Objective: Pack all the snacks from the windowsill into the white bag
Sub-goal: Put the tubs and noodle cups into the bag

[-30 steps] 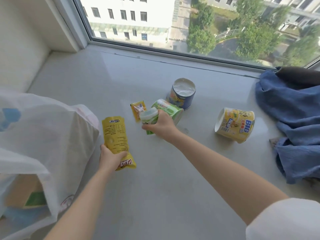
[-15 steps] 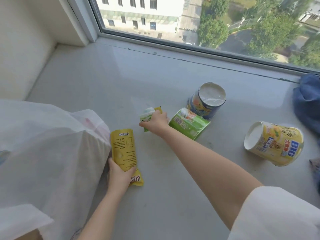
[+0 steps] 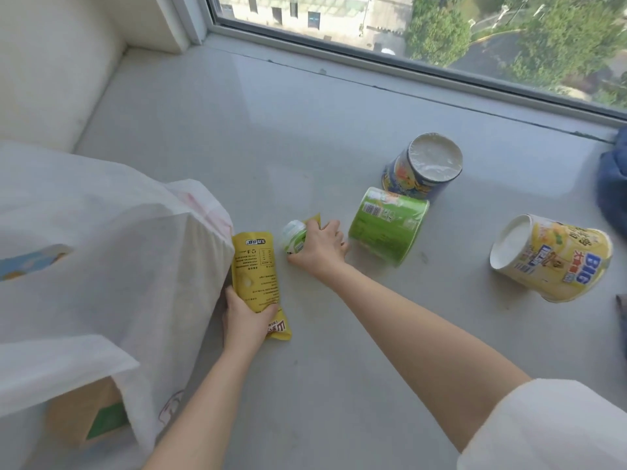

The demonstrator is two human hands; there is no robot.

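Yellow packet [image 3: 256, 279] in left hand [image 3: 245, 319] grip; right hand [image 3: 319, 248] grips a half-hidden green-white bottle [image 3: 293, 236].

"BIG" on yellow cup [image 3: 556, 262]

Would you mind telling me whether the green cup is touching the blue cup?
Cannot tell: in the head view the green cup overlaps the blue cup, hiding any gap.

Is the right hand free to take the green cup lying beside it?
Probably not yet: the right hand already holds a small bottle, though the green cup lies close by, unobstructed.
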